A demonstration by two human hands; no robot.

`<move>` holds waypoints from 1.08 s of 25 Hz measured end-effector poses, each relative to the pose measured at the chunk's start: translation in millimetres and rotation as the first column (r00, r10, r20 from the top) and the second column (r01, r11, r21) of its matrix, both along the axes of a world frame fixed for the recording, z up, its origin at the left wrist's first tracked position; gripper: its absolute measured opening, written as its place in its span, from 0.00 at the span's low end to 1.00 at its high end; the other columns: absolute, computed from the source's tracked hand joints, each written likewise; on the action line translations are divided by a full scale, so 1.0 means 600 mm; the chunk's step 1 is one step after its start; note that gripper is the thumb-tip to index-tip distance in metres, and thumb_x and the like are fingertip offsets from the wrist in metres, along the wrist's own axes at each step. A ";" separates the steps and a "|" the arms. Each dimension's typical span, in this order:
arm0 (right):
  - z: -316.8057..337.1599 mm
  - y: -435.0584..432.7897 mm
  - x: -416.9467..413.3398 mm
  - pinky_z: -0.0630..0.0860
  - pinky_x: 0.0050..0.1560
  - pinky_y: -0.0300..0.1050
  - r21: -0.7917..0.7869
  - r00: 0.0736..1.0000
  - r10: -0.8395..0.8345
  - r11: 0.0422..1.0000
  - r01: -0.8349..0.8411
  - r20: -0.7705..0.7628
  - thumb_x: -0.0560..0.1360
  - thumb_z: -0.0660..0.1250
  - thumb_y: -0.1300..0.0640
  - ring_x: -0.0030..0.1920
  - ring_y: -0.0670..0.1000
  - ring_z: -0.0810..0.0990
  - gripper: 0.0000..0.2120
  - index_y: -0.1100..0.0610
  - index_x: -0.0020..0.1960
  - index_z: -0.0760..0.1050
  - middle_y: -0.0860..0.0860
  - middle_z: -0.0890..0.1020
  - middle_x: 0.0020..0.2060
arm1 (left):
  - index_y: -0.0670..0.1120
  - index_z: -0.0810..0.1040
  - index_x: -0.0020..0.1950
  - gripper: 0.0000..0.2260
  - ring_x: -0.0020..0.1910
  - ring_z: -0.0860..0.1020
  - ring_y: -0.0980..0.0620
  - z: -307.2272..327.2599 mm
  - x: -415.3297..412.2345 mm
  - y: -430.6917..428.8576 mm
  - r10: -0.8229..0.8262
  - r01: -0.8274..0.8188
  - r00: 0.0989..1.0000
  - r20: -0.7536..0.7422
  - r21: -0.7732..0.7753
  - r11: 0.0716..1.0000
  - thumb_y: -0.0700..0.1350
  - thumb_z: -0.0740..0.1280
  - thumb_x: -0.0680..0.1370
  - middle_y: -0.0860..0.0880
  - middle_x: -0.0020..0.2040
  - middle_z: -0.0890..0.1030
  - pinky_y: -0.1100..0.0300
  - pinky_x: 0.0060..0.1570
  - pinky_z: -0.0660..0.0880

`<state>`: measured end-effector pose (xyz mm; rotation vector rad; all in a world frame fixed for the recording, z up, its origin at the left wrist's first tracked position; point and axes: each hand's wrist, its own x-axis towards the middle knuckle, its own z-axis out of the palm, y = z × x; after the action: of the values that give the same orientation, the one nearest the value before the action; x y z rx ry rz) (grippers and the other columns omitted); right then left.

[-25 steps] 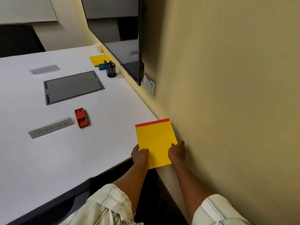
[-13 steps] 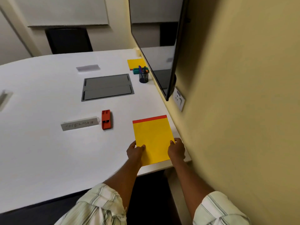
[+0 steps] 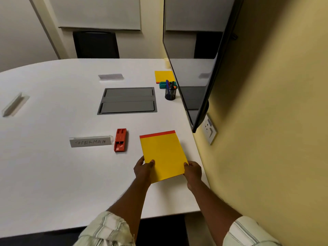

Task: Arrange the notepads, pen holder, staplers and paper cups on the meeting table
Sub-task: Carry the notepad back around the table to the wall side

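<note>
Striped sleeves at the near edge, both forearms reaching forward over the white meeting table [image 3: 53, 174]. Left hand [image 3: 143, 168] grips the near left corner of a yellow notepad [image 3: 163, 155], thumb on top of the cover and fingers curled at its edge. Right hand [image 3: 193, 172] grips the near right corner, thumb against the pad's edge. The notepad sits over the table's near right part, close to the yellow wall, with its red binding strip at the far end. Cannot tell whether the pad lies flat on the surface or is held just above it. Just left of the pad, apart from it, a red stapler [image 3: 120, 140] lies lengthwise, near to far. Beside the stapler on its left is a name plate [image 3: 90, 142] hand-lettered "SUPERMAN". Farther in, a grey cable hatch [image 3: 127, 101] is set flush in the tabletop. To its right stands a black mesh pen holder [image 3: 170, 94] with several pens. A green stapler [image 3: 164, 85] is right behind the holder, and a second yellow notepad [image 3: 163, 76] lies beyond that. A clear name plate [image 3: 111, 76] stands beyond the hatch and another [image 3: 15, 104] at far left. On the right wall are a dark screen [image 3: 195, 68] overhanging the table's edge and a wall socket [image 3: 210, 129] beneath it. A black chair [image 3: 95, 45] stands at the far side.
</note>
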<state>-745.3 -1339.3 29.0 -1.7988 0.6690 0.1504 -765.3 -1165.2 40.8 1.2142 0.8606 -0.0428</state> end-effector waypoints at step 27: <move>-0.065 0.012 0.259 0.82 0.38 0.45 0.609 0.946 -0.308 0.732 0.305 -0.103 0.75 0.56 0.79 0.42 0.52 0.74 0.30 0.56 0.72 0.65 0.56 0.69 0.43 | 0.49 0.63 0.74 0.30 0.54 0.73 0.46 -0.093 0.332 0.024 -0.380 0.371 0.924 0.047 0.134 0.919 0.33 0.67 0.75 0.41 0.62 0.76 0.50 0.54 0.72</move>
<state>-589.9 -1332.2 -10.1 -1.0323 0.7941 0.1217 -565.9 -1150.6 -15.1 1.4767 0.5624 -0.2595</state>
